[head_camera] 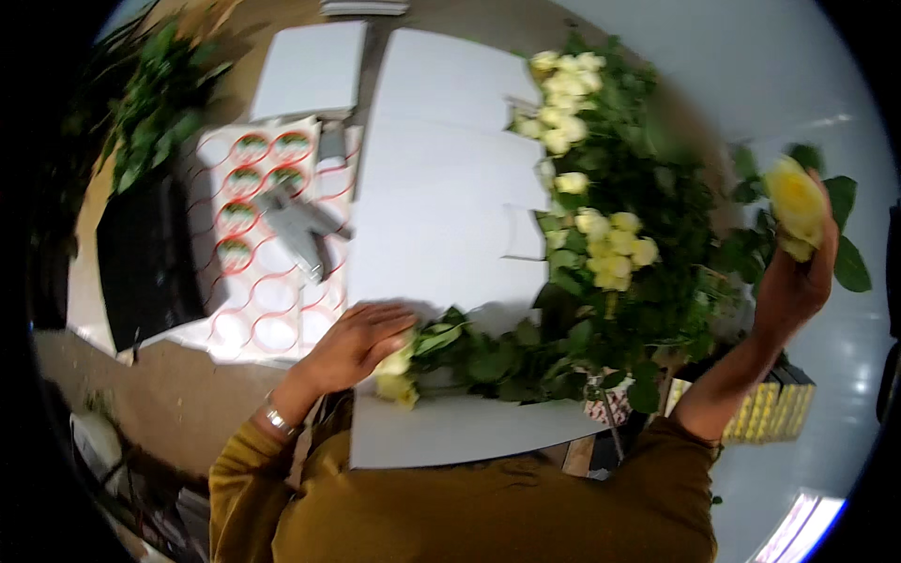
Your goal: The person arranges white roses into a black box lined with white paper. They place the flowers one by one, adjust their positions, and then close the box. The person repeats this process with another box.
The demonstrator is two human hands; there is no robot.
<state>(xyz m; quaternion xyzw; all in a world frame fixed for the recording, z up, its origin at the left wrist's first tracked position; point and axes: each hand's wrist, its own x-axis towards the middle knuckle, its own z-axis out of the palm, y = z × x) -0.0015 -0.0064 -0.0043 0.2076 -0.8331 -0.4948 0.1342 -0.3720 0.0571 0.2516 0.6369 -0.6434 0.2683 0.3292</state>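
My right hand is raised at the far right, its fingers around a yellow rose just below the bloom, with green leaves about it. My left hand lies at the near left corner of a white cardboard sheet. Its fingers are close together, and pale yellow roses sit against its thumb side; whether it grips them is hidden. Their leafy stems run rightward across the sheet's near edge. Bunches of cream roses and pale yellow roses line the sheet's right side.
Left of the cardboard, a grey stapler lies on sheets of round stickers bearing print. Beside these are a black sheet and leafy greenery. A white stack stands behind. Yellow-and-black boxes sit below my right forearm.
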